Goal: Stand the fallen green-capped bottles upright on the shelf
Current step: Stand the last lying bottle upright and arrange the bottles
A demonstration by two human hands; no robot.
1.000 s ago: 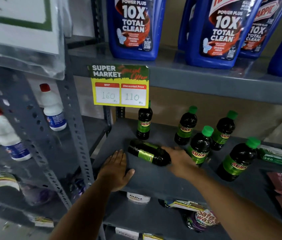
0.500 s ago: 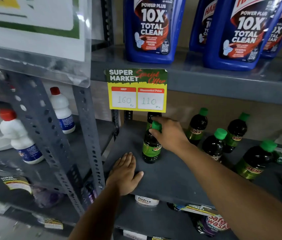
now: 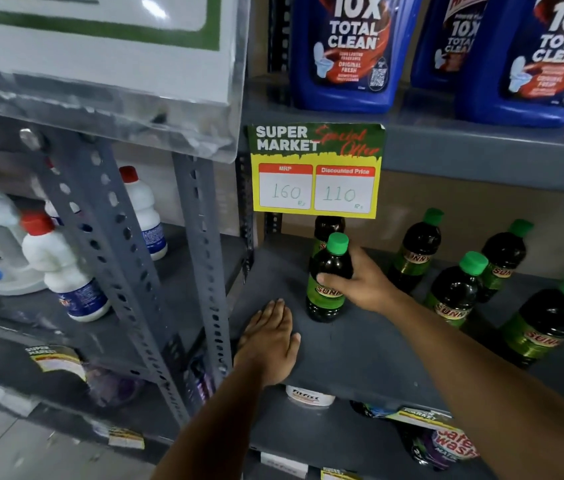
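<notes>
1. My right hand is wrapped around the middle of a green-capped bottle, thumb across the front just above the label. It's standing upright on the grey shelf, right in front of another bottle under the price tag.
2. My left hand is flat and open on the shelf's front edge, holding nothing.
3. Four more bottles stand upright to the right.

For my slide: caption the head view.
Right hand grips an upright green-capped bottle on the grey shelf; left hand rests flat.
</notes>
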